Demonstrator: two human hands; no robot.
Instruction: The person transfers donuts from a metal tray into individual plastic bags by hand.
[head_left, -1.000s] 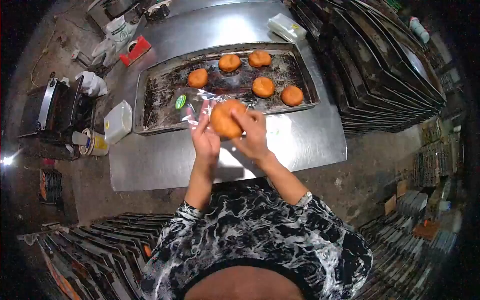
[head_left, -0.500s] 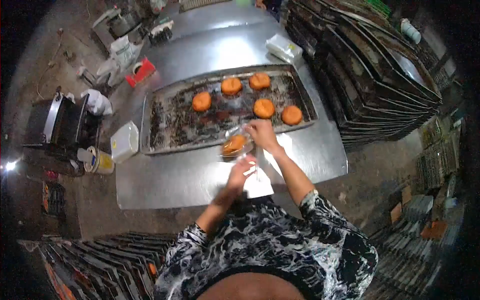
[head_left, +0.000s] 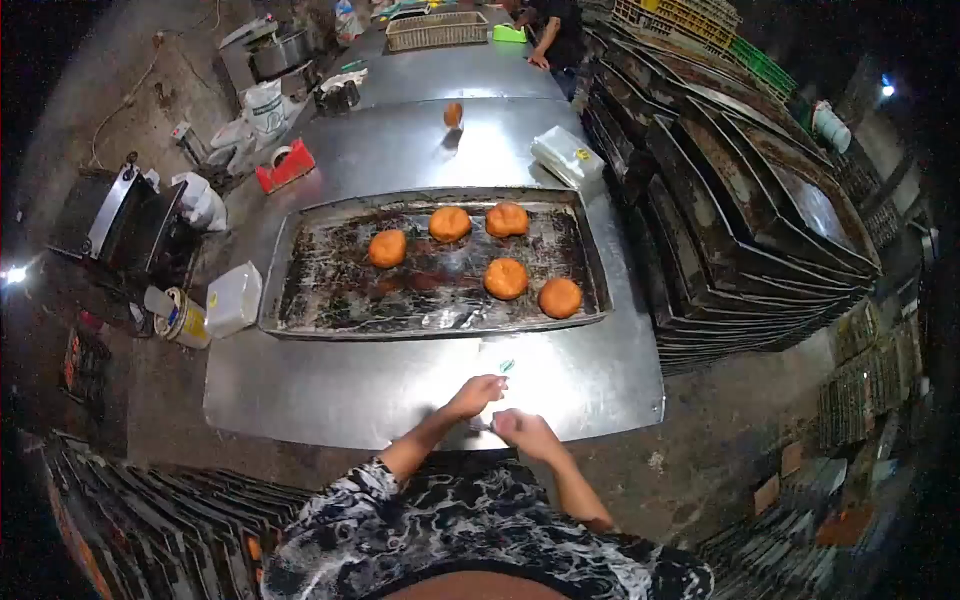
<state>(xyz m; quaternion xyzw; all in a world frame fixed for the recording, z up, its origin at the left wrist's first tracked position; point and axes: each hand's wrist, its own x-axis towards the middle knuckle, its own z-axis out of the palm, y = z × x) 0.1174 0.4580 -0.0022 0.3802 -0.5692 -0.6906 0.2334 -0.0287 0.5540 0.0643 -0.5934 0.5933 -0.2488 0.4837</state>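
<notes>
My left hand [head_left: 478,396] is over the near edge of the steel table, its fingers pinched at a clear plastic bag [head_left: 507,367] with a small green print. Close beside it, my right hand [head_left: 528,433] is closed, with a pale bit sticking out toward the left; what it grips I cannot tell. Beyond both hands lies a dark, worn baking tray [head_left: 350,328] carrying several round orange-brown buns [head_left: 505,278]. Farther off, another bun [head_left: 453,115] appears over the table, with a dark reflection below it.
Clear-wrapped white packs flank the tray at left [head_left: 234,300] and upper right [head_left: 568,157]. A red tape dispenser [head_left: 286,168] sits at the table's left edge. Stacked trays [head_left: 750,230] rise on the right. A person's hand [head_left: 540,60] rests near a plastic crate [head_left: 437,32] at the far end.
The bagged bun has left my hands, and a bun now shows farther up the table. Both hands have drawn back toward my body. The view has tilted up.
</notes>
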